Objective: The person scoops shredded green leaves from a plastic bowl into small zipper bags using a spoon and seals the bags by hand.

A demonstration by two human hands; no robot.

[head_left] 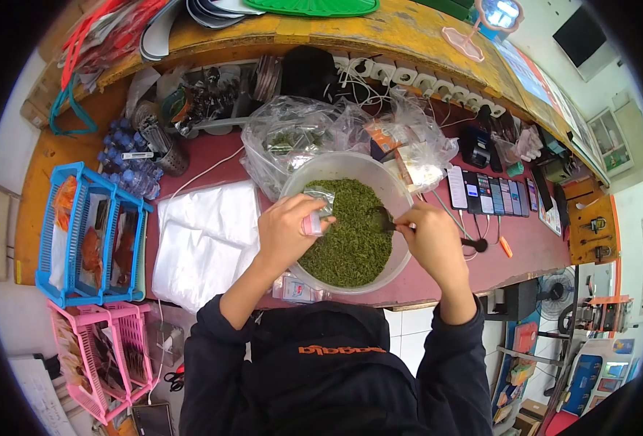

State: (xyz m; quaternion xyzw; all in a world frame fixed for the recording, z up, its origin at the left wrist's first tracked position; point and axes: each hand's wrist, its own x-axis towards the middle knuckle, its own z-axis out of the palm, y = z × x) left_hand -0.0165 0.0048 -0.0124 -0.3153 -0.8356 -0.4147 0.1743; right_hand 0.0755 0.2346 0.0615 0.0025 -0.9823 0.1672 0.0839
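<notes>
Green chopped leaf (350,247) fills the big translucent bowl (336,166) that sits on the dark red counter (525,243) right in front of me, near its front edge. My right hand (432,240) hangs over the bowl's right side, fingers closed around the handle of a small spoon (381,219) whose dark scoop is down at the surface of the leaf. My left hand (285,229) is over the bowl's left rim, pinching a small clear pouch (320,205) by its side, with its mouth turned toward the spoon; a little green shows through the plastic. Just under the bowl's near edge, below my left wrist, lie a few small packets (296,289), partly hidden. To the left of the bowl a stack of flat clear plastic bags (205,236) is spread on the counter. Behind the bowl two large crumpled plastic bags stand touching it: one holding more green leaf (292,138), the other with an orange and white pack inside (409,149). To the right a row of phones (492,192) lies side by side, well apart from my hands. At the far left sits a blue basket (82,232), with a pink basket (103,356) below it, both holding packets.
</notes>
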